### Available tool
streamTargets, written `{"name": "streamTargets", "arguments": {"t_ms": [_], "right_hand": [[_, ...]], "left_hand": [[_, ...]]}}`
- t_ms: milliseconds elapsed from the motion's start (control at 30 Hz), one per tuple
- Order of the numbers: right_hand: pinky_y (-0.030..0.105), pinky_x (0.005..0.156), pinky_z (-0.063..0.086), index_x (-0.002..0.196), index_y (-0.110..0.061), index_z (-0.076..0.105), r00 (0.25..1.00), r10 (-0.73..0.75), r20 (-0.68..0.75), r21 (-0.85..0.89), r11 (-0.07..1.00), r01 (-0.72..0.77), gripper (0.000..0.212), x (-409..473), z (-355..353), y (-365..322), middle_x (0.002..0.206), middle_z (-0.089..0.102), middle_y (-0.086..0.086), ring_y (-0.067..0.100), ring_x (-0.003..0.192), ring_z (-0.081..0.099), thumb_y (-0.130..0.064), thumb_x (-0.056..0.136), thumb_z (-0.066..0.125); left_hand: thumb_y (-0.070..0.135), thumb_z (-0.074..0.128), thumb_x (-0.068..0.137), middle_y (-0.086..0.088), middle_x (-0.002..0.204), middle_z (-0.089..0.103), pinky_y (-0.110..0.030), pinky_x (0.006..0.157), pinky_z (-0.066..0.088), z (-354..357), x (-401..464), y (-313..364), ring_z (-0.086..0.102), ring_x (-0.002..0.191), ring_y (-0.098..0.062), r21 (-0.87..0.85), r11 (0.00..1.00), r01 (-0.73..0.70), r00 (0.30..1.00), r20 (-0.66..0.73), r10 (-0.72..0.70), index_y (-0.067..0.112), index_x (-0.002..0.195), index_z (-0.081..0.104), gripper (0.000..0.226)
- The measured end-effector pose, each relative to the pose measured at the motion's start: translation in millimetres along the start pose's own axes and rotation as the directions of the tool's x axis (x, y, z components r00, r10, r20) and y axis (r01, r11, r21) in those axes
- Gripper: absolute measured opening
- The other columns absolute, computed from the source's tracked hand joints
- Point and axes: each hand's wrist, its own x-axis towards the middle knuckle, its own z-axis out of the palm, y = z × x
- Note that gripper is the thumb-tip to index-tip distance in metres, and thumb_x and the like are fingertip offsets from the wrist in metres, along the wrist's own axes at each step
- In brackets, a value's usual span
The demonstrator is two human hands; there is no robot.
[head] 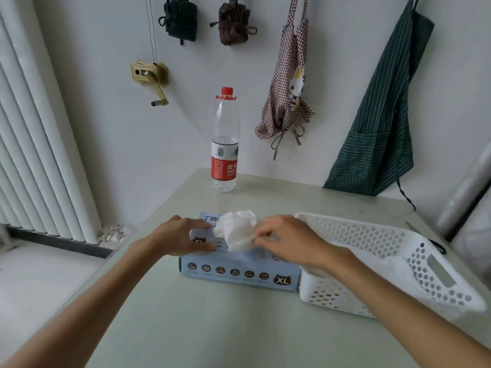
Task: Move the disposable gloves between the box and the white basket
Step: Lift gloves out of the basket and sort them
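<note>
On the pale green table I see the light blue cardboard glove box centre, white crumpled gloves on top, the white perforated plastic basket touching its right end, and the clear plastic water bottle behind.

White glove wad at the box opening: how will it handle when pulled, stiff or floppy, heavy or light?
Probably floppy: the glove wad is crumpled in soft folds above the box. Likely very light, as the right hand lifts it by a fingertip pinch. It may drag the box along, which would explain the left hand pressing down on the box top.
</note>
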Motion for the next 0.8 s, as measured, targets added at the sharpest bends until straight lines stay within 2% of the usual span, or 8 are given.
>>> {"name": "streamTargets", "arguments": {"t_ms": [100, 167, 233, 333, 467, 600, 700, 800], "right_hand": [[0.016, 0.068, 0.044, 0.089, -0.02, 0.064, 0.959, 0.146, -0.241, 0.453, 0.891, -0.022, 0.014, 4.2, -36.3, -9.9, 0.083, 0.061, -0.008, 0.003, 0.071, 0.055, -0.026, 0.096, 0.053], [0.02, 0.054, 0.036, 0.088, -0.009, 0.059, 0.9, 0.261, -0.35, 0.56, 0.828, -0.022, 0.022, 6.3, -61.8, -13.0, 0.073, 0.051, 0.002, 0.014, 0.063, 0.045, -0.026, 0.098, 0.049], [0.027, 0.057, 0.035, 0.094, -0.003, 0.059, 0.885, 0.303, -0.354, 0.565, 0.823, -0.055, 0.026, 6.4, -77.3, -10.1, 0.078, 0.051, 0.009, 0.017, 0.068, 0.045, -0.025, 0.098, 0.048], [0.032, 0.071, 0.044, 0.087, -0.016, 0.06, 0.887, 0.337, -0.316, 0.641, 0.765, -0.063, 0.019, 0.7, -92.2, -0.1, 0.085, 0.06, 0.005, 0.019, 0.077, 0.056, -0.025, 0.098, 0.048], [0.022, 0.069, 0.049, 0.093, -0.019, 0.062, 0.967, 0.223, -0.123, 0.765, 0.642, -0.051, 0.02, -15.9, -106.4, 11.0, 0.083, 0.064, -0.006, 0.007, 0.076, 0.06, -0.019, 0.1, 0.043], [0.021, 0.068, 0.051, 0.102, -0.015, 0.063, 0.971, 0.227, -0.071, 0.882, 0.469, -0.045, 0.022, -33.9, -119.8, 22.5, 0.087, 0.067, -0.002, 0.007, 0.076, 0.062, -0.013, 0.098, 0.041], [0.022, 0.064, 0.051, 0.104, -0.012, 0.061, 0.934, 0.352, -0.064, 0.918, 0.388, -0.083, 0.024, -51.3, -130.3, 39.9, 0.091, 0.064, 0.004, 0.01, 0.075, 0.061, -0.011, 0.096, 0.039], [0.029, 0.08, 0.049, 0.11, -0.006, 0.063, 0.923, 0.386, -0.001, 0.898, 0.406, -0.169, 0.032, -74.9, -136.4, 54.6, 0.102, 0.066, 0.009, 0.016, 0.091, 0.063, -0.026, 0.094, 0.043]], "left_hand": [[0.068, 0.055, 0.076, 0.005, 0.142, 0.047, -0.037, 0.104, 0.033, -1.8, 1.7, 3.0, 0.036, 0.129, -0.021, 0.018, 1.0, -0.002, 1.0, 0.011, 0.002, 0.042, 0.139, 0.037, 0.071], [0.068, 0.054, 0.077, 0.003, 0.141, 0.047, -0.038, 0.105, 0.031, -4.6, 2.2, 4.0, 0.034, 0.131, -0.022, 0.037, 0.999, 0.01, 0.999, 0.037, -0.011, 0.043, 0.14, 0.035, 0.07], [0.067, 0.054, 0.078, 0.001, 0.142, 0.045, -0.04, 0.108, 0.029, -8.3, -0.1, 7.0, 0.032, 0.133, -0.023, 0.043, 0.999, 0.018, 0.995, 0.093, -0.022, 0.041, 0.141, 0.033, 0.072], [0.061, 0.057, 0.079, -0.004, 0.152, 0.03, -0.041, 0.113, 0.021, -26.5, -6.6, 27.6, 0.023, 0.14, -0.024, 0.069, 0.996, -0.05, 0.991, 0.128, 0.041, 0.024, 0.148, 0.024, 0.085], [0.072, 0.05, 0.065, 0.004, 0.158, 0.013, -0.042, 0.115, 0.02, -65.0, -9.7, 88.8, 0.017, 0.144, -0.019, -0.281, 0.921, -0.271, 0.961, -0.018, 0.277, 0.028, 0.15, 0.011, 0.103], [0.063, 0.052, 0.074, 0.01, 0.137, 0.052, -0.03, 0.105, 0.041, -74.6, 0.5, 144.9, 0.05, 0.125, -0.009, -0.477, 0.763, -0.436, 0.863, 0.018, 0.504, 0.025, 0.138, 0.043, 0.075], [0.045, 0.06, 0.084, 0.006, 0.111, 0.07, -0.029, 0.096, 0.05, -70.4, 11.5, 166.8, 0.065, 0.102, -0.009, -0.563, 0.711, -0.421, 0.852, 0.024, 0.524, 0.017, 0.116, 0.066, 0.043], [0.036, 0.064, 0.086, 0.004, 0.101, 0.073, -0.024, 0.085, 0.055, -63.7, 19.2, 183.3, 0.069, 0.093, -0.011, -0.619, 0.661, -0.424, 0.861, -0.05, 0.505, 0.016, 0.109, 0.071, 0.031]]}}
